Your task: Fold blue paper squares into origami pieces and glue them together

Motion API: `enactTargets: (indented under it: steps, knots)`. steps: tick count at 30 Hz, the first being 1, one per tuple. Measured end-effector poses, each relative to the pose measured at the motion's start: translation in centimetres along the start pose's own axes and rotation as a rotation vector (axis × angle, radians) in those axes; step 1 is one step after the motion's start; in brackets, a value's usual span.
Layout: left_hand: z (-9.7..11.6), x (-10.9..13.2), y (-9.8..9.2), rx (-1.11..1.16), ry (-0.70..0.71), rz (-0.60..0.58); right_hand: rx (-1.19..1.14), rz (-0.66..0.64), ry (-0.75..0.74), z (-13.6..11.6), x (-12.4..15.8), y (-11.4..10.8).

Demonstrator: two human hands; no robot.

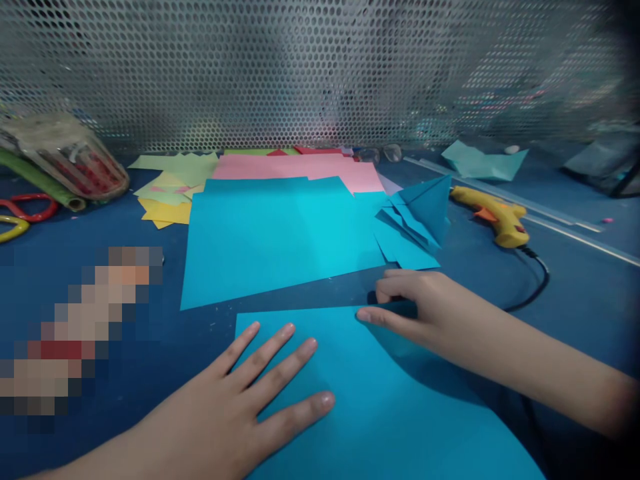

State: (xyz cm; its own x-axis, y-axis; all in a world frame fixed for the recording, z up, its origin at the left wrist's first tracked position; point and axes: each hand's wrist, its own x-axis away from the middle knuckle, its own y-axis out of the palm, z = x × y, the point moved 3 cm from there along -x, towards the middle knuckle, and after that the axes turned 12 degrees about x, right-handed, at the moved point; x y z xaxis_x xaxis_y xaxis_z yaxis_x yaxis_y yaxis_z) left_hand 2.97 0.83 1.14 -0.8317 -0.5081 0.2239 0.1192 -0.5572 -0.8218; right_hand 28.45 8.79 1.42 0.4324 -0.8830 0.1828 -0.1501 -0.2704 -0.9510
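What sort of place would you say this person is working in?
Most likely a paper-craft workbench: the left hand lies flat on a blue sheet, the right hand pinches its edge, and stacked coloured paper, a yellow glue gun and scissors lie around.

A smooth rectangular sheet of bright blue paper (380,413) lies flat, far right corner slightly lifted, left of and nearer than the yellow glue gun (500,223).

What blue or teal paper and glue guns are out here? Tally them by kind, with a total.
Flat blue sheets: 2, near sheet and far sheet
Folded blue piece: 1
Pale teal piece: 1
Yellow glue gun: 1
Total: 5
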Motion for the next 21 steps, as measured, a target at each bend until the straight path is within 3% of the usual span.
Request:
enactTargets:
  steps: [4,8,21]
  knots:
    - [0.07,-0.04,-0.13,0.049,0.008,-0.052,0.001,0.0,-0.005,0.03,-0.05,0.01]
    - [0.2,0.09,0.0,0.005,-0.019,0.003,0.005,0.007,0.002,-0.05,-0.01,-0.04]
    - [0.43,0.11,0.21,-0.006,-0.053,-0.013,-0.05,0.072,0.067,0.59,0.45,0.3]
